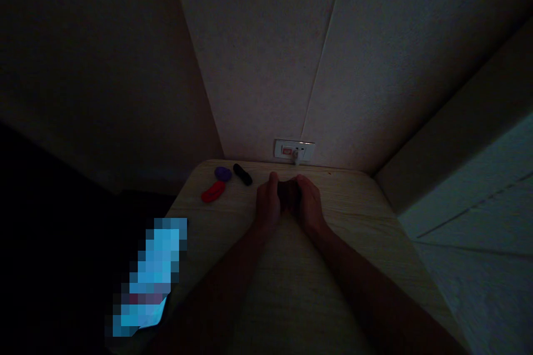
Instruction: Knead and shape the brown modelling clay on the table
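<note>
Both hands meet over the far middle of a light wooden table point(287, 283), their fingers curled. Between them is a dark brown object point(288, 191); the dim light hides its kind. My left hand point(267, 205) closes on its left side, with the thumb on top. From the right, my right hand point(310, 205) grips it in the same way. To the left of my left hand lie a black elongated piece point(242, 174), a small purple lump point(223, 173) and a red elongated lump point(213, 192), all resting on the tabletop.
A lit, pixelated screen point(152, 272) lies at the table's left edge. Behind the table rises a pale wall point(258, 66) with a switch and socket plate point(287, 150) low on it; a plug point(296, 156) sits in the socket. A pale panelled surface point(478, 216) stands at the right.
</note>
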`<action>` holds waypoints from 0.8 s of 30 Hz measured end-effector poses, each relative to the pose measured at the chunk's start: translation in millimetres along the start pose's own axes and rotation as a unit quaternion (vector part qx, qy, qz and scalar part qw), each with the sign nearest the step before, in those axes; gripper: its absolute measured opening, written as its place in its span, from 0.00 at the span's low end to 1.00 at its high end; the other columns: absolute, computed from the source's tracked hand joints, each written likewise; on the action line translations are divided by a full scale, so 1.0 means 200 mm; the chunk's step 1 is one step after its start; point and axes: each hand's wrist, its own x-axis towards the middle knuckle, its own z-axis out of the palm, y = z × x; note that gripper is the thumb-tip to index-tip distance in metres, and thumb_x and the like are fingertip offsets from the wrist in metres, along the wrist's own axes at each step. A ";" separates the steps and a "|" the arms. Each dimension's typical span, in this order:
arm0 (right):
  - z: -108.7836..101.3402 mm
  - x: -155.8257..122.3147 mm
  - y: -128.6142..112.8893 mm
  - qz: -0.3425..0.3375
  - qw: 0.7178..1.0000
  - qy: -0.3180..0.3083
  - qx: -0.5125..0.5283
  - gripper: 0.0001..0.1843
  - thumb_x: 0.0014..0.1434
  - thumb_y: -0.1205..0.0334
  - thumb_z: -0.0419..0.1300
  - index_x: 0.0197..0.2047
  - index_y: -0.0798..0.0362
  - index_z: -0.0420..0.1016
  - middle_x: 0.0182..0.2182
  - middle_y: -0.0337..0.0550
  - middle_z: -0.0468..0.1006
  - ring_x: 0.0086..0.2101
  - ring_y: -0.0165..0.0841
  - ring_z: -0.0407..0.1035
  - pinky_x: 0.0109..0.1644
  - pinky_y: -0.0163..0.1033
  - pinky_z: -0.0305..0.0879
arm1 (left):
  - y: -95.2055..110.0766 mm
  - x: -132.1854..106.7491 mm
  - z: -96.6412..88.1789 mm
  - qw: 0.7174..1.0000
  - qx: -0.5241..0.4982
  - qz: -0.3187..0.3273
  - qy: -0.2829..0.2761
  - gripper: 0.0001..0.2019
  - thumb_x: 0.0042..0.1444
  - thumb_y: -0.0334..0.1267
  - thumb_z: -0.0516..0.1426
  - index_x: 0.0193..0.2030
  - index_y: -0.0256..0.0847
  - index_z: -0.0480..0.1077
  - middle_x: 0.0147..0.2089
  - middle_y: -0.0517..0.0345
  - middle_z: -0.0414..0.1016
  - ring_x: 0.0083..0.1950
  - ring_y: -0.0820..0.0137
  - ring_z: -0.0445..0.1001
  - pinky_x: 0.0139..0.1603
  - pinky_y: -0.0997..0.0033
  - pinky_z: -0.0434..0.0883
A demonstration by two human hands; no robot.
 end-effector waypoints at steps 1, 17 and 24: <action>-0.01 0.00 0.00 -0.022 1.000 0.016 -0.007 0.24 0.64 0.37 0.56 0.39 0.51 0.75 0.30 0.44 0.78 0.31 0.37 0.73 0.32 0.40 0.72 | -0.01 0.01 0.00 1.000 -0.013 0.016 0.007 0.31 0.59 0.70 0.51 0.24 0.42 0.64 0.18 0.61 0.64 0.18 0.73 0.64 0.16 0.73 0.60; -0.10 -0.01 -0.03 -0.152 0.982 -0.023 -0.114 0.18 0.64 0.51 0.64 0.51 0.52 0.82 0.45 0.50 0.84 0.44 0.42 0.77 0.52 0.46 0.71 | 0.01 0.01 -0.04 0.986 -0.018 0.154 -0.059 0.14 0.58 0.49 0.61 0.40 0.40 0.71 0.39 0.56 0.73 0.40 0.68 0.73 0.38 0.71 0.71; -0.10 -0.02 -0.04 -0.126 0.986 -0.059 -0.096 0.13 0.64 0.51 0.64 0.41 0.50 0.85 0.37 0.44 0.83 0.37 0.37 0.73 0.45 0.42 0.68 | 0.02 0.04 -0.06 0.982 -0.008 0.160 -0.095 0.17 0.54 0.46 0.66 0.47 0.38 0.78 0.46 0.49 0.81 0.47 0.64 0.78 0.50 0.67 0.74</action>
